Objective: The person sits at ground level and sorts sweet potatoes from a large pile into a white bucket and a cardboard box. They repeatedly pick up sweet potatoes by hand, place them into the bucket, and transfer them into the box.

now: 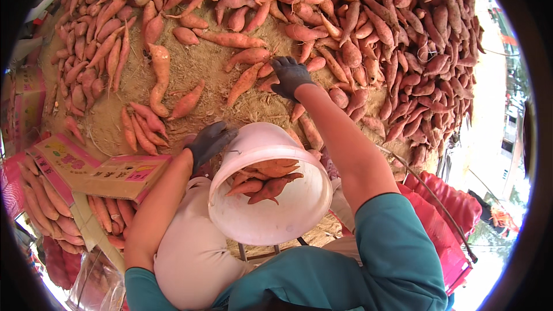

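My right hand (290,78), in a dark grey glove, is stretched out over the sweet potatoes on the ground. Its fingertips and thumb are beside a small sweet potato (270,83), and whether they grip it cannot be made out. My left hand (212,141), gloved likewise, is against the left side of a white plastic bucket (276,220); its grip is unclear. The bucket is tipped between my legs, its mouth facing me. Several reddish sweet potatoes (274,188) lie inside it. A long sweet potato (160,77) and a shorter one (188,100) lie ahead on the ground.
Large heaps of sweet potatoes (432,52) spread ahead and to the right, with another heap (86,52) at left. An open printed cardboard box (86,220) holding sweet potatoes stands at my left. Red mesh sacks (436,224) and a thin stick (432,205) are at right.
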### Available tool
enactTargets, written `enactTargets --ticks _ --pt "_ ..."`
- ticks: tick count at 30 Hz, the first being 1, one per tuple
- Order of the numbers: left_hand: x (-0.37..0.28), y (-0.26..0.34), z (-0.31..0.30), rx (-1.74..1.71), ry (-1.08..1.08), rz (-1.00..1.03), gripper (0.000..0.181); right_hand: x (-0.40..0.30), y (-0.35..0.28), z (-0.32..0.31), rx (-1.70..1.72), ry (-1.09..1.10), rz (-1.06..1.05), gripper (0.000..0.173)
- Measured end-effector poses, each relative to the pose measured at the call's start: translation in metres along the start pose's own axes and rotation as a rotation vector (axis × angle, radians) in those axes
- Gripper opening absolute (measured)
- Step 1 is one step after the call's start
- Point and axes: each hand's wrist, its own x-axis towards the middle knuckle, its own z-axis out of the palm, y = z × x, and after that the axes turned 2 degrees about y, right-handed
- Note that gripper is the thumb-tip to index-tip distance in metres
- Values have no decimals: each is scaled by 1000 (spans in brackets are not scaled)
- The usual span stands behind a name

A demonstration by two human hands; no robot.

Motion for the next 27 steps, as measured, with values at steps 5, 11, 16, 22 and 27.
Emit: enactTargets --ticks 5,11,16,22,27 --pt "-1 -12 -14 -19 40 -109 20 30 -10 -19 -128 -288 -61 96" --pt "12 0 -11 -137 114 -81 21 15 -1 10 -222 -168 -323 69" --pt "19 17 -12 -462 89 -240 18 17 6 5 -172 -175 -366 65" --pt "25 -2 -19 -777 88 -74 19 -10 -30 3 169 -81 -209 80" --pt "22 26 -17 -1171 52 105 43 -21 -98 -33 851 -276 -83 100"
